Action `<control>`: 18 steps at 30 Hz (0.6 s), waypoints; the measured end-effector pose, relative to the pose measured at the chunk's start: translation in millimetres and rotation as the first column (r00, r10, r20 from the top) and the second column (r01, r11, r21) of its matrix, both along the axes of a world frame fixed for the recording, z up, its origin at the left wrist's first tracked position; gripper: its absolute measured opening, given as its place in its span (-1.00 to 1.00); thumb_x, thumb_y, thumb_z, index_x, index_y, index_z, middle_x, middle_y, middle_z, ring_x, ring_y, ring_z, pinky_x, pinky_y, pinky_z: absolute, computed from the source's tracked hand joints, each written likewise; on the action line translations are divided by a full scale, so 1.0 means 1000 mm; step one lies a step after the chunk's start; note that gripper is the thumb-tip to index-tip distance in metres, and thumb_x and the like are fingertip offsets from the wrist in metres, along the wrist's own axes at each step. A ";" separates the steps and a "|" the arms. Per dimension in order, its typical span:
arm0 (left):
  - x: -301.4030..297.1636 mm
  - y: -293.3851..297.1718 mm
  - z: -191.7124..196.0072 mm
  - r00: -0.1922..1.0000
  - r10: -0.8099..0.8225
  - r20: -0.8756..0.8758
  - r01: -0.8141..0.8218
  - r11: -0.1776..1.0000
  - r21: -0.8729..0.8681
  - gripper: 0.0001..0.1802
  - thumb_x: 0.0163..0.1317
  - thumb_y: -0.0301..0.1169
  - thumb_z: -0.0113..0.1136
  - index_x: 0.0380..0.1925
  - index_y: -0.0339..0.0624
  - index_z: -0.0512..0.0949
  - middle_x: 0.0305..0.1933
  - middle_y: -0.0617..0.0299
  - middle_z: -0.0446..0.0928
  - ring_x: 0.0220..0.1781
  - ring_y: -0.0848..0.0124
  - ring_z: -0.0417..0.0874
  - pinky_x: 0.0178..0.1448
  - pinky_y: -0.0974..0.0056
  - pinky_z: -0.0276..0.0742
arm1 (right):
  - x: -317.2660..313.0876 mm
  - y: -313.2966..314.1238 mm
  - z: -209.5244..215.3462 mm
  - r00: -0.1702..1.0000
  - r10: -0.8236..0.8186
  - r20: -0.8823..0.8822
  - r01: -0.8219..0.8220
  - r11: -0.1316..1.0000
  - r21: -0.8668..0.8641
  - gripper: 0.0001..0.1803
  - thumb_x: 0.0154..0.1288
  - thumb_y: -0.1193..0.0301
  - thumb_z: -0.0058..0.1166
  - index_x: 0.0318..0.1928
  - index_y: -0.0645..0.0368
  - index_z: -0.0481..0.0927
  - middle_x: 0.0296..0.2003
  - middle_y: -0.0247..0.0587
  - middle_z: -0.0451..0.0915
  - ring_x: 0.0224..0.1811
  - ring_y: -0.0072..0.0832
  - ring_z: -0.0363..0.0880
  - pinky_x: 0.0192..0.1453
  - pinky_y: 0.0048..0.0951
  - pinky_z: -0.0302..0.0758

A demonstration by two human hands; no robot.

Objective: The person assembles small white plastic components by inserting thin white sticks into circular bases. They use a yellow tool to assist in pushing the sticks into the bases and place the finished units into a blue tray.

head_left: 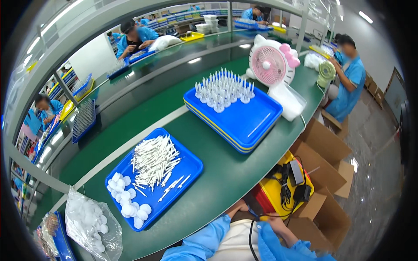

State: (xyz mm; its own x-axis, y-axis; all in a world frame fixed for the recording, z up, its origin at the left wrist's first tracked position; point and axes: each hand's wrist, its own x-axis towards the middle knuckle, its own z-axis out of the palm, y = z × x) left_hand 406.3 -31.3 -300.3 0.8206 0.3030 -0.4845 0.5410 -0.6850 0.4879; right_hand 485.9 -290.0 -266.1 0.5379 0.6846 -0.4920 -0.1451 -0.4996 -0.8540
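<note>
Both my hands are low, beside the green table's front edge and in front of my body. My left hand [237, 207] is closed, with a small blue piece [253, 212] at its fingertips; what it grips is too small to make out. My right hand [276, 221] is closed on a black cable [250, 238], which hangs down over my white clothing. A small yellow-orange bit shows at its fingers. Another stretch of cable runs to a yellow tray [275, 194] holding coiled black cords [285, 191] and a black power adapter [301, 193].
On the table [191, 130], a blue tray [191, 163] holds thin white sticks and round white caps. Stacked blue trays [261, 126] carry upright clear pieces. A pink-and-white fan [267, 65], a bag of white caps [87, 222] and open cardboard boxes [322, 143] surround me. Co-workers sit nearby.
</note>
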 end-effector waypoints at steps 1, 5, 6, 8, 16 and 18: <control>0.002 -0.001 -0.001 1.000 -0.004 0.004 0.004 1.000 -0.004 -0.46 0.36 -0.05 0.18 -0.03 -0.38 0.71 -0.01 -0.30 0.71 0.10 -0.21 0.72 0.28 -0.06 0.59 | 0.010 -0.026 0.001 0.989 0.111 -0.093 -0.123 0.982 -0.140 -0.75 0.34 0.35 0.35 -0.06 0.22 0.78 -0.29 -0.28 0.77 -0.25 -0.56 0.66 -0.10 -0.41 0.61; -0.010 0.006 -0.002 0.999 0.033 -0.020 -0.032 0.999 0.008 -0.47 0.34 -0.06 0.19 -0.05 -0.38 0.72 -0.02 -0.30 0.71 0.10 -0.20 0.73 0.28 -0.06 0.60 | 0.035 -0.049 0.025 0.420 0.905 -0.064 -0.750 0.307 -0.586 -0.60 0.21 0.12 0.36 -0.05 0.11 0.80 -0.16 -0.01 0.82 -0.18 -0.11 0.80 -0.05 -0.11 0.66; -0.005 0.004 -0.001 1.000 0.020 -0.005 -0.020 1.000 0.000 -0.48 0.34 -0.07 0.20 -0.05 -0.38 0.72 -0.02 -0.30 0.71 0.09 -0.20 0.73 0.28 -0.06 0.60 | 0.033 -0.057 0.013 0.473 0.879 0.068 -0.699 0.421 -0.578 -0.61 0.16 0.17 0.36 -0.03 0.05 0.80 -0.19 0.08 0.79 -0.14 0.04 0.79 -0.07 -0.07 0.66; -0.005 0.007 -0.001 1.000 0.026 0.006 -0.026 1.000 0.003 -0.48 0.33 -0.08 0.20 -0.06 -0.38 0.72 -0.02 -0.30 0.71 0.09 -0.19 0.73 0.27 -0.07 0.60 | 0.023 -0.045 -0.012 0.644 0.709 0.286 -0.603 0.701 -0.380 -0.59 0.14 0.18 0.35 0.00 0.01 0.79 -0.25 0.08 0.77 -0.20 -0.01 0.79 -0.11 -0.08 0.65; -0.016 0.003 -0.005 0.995 0.034 0.095 -0.035 0.999 0.010 -0.51 0.30 -0.11 0.22 -0.08 -0.37 0.74 -0.04 -0.31 0.72 0.08 -0.18 0.74 0.26 -0.07 0.61 | -0.005 -0.002 -0.050 0.805 0.213 0.554 -0.269 0.963 0.021 -0.72 0.25 0.38 0.24 -0.06 0.20 0.76 -0.32 -0.05 0.66 -0.35 -0.27 0.65 -0.21 -0.25 0.52; -0.013 -0.001 -0.005 0.993 0.030 0.114 -0.029 1.000 -0.002 -0.52 0.29 -0.11 0.23 -0.09 -0.37 0.74 -0.04 -0.31 0.72 0.08 -0.17 0.75 0.26 -0.07 0.62 | -0.016 -0.018 -0.062 0.888 0.104 0.448 -0.155 0.985 0.081 -0.70 0.38 0.35 0.17 0.02 0.22 0.75 -0.12 -0.09 0.65 -0.10 -0.31 0.59 0.05 -0.27 0.45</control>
